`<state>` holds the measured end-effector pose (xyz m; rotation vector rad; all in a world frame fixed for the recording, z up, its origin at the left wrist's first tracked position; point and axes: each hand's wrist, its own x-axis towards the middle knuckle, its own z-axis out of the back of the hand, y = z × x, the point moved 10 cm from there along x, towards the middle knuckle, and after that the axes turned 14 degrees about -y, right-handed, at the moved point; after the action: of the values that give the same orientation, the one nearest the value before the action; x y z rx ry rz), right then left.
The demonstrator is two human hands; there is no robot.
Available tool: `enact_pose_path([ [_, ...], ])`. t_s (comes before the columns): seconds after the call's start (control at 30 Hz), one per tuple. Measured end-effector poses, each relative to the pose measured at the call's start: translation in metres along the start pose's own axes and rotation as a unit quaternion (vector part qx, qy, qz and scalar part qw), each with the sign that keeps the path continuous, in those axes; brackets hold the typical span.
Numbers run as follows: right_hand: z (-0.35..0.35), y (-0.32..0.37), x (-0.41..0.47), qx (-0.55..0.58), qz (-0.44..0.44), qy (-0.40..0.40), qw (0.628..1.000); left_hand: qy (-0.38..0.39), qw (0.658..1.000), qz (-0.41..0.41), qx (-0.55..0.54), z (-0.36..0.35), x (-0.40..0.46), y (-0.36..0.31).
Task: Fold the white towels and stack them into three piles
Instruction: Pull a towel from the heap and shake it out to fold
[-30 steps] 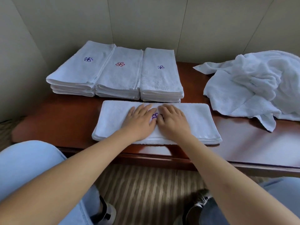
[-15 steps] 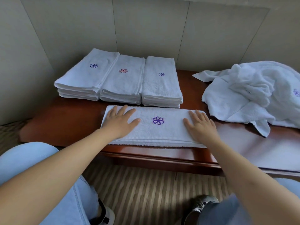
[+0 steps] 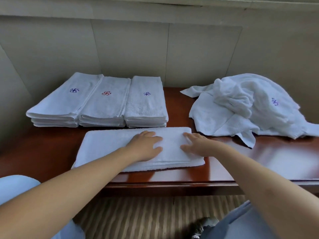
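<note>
Half a second ago the towel (image 3: 120, 147) in the lower middle of the frame lay longer, with a purple flower mark showing on top and the two hands spread wide toward its ends. Now that mark is out of sight and the towel is shorter, with a fresh layer lying over its right part, its edge visible near the front right corner. It looks as if one end has been brought over onto the rest, though the view does not show the fold line clearly.

The left hand (image 3: 145, 146) and the right hand (image 3: 196, 144) have both come in toward the middle-right of the towel. They lie flat on it, fingers straight and pressing down, a little apart from each other, gripping nothing.

For the task, this reads as the last fold done and being smoothed. The towel now seems close in shape to those in the three piles (image 3: 103, 104) in the upper left of the frame, which sit side by side on the brown surface (image 3: 43, 149) just behind it (each top towel shows its own flower mark). The likely next step is lifting it onto one of them.

A loose heap of unfolded towels (image 3: 241, 107) waits at the right of the frame, so a good deal of folding is left.
</note>
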<state>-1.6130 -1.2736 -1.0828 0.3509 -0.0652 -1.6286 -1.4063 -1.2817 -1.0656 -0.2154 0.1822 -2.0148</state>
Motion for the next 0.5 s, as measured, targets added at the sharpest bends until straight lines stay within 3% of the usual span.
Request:
enact_pose_path([
  [0.23,0.02,-0.011,-0.003,0.043,0.064,0.001,0.997,-0.028,0.995,-0.069,-0.07,-0.009,0.068,-0.093],
  [0.5,0.02,-0.039,0.022,0.134,0.041,0.009,0.99,0.018,0.997,-0.009,-0.08,-0.017,0.132,-0.096],
])
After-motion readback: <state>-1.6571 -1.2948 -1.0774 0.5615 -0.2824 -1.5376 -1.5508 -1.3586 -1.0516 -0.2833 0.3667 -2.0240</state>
